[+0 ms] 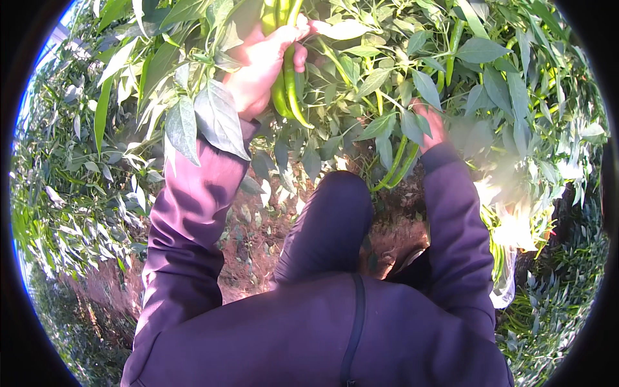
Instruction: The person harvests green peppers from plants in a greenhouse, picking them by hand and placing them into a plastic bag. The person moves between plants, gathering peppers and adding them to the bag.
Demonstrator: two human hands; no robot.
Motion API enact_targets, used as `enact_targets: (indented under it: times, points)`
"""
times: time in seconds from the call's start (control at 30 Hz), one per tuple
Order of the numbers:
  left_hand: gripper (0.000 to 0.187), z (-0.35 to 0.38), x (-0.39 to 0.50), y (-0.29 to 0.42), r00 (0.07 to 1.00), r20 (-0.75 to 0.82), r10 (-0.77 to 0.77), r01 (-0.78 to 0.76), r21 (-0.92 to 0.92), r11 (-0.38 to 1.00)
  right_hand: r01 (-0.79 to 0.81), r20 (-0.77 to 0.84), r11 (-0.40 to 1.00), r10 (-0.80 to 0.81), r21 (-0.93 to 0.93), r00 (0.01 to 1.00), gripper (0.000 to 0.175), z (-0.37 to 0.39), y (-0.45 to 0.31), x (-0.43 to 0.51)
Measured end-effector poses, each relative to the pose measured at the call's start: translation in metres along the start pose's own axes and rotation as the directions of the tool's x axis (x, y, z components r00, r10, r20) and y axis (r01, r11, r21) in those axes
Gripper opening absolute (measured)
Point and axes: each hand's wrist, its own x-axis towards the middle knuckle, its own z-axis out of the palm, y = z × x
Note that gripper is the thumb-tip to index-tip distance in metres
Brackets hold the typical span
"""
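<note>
At the top, in strong sunlight, my left hand [258, 70] is closed around several long green chili peppers [291, 87]. Their tips hang down below my fingers. Among the pepper plant's leaves to the right is my right hand [432, 125], its fingers mostly hidden by foliage. Whether it grips anything does not show. Just below and left of it, curved green peppers [400, 162] hang beside the leaves [410, 123]. More green peppers [453, 51] hang higher up, beyond my right hand.
My bent knee [338, 217] rises between my arms over reddish soil [246, 242]. A clear plastic bag [505, 285] holding green peppers stands by my right elbow, partly washed out by glare. Dense pepper plants [82, 193] line both sides.
</note>
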Motion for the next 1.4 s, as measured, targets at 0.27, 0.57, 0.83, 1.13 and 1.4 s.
enact_targets:
  times: [0.27, 0.57, 0.83, 1.13, 1.4]
  points:
    - [0.023, 0.005, 0.005, -0.006, 0.999, -0.028, -0.019, 0.020, 0.031, 0.999, -0.469, -0.183, 0.550, 0.761, 0.690, 0.623, 0.014, -0.027, -0.039, 0.016]
    - [0.028, 0.017, 0.005, -0.013, 0.996, 0.088, 0.001, -0.005, 0.054, 0.999, -0.242, -0.351, 0.818, 0.465, 0.523, 0.813, 0.020, -0.115, -0.172, 0.009]
    - [0.038, 0.036, -0.018, -0.002, 0.891, 0.450, 0.059, -0.090, 0.048, 0.995, 0.053, -0.256, 0.599, 0.258, 0.799, 0.932, 0.016, -0.104, -0.251, 0.081]
    - [0.042, 0.019, -0.030, 0.008, 0.891, 0.367, -0.267, 0.133, 0.351, 0.927, 0.004, -0.054, 0.133, 0.374, 0.991, 0.926, 0.015, -0.103, -0.249, 0.087]
    - [0.033, 0.013, -0.025, 0.011, 0.949, 0.290, -0.125, 0.047, 0.260, 0.965, 0.216, -0.269, 0.163, 0.485, 0.963, 0.832, 0.028, -0.125, -0.217, 0.084]
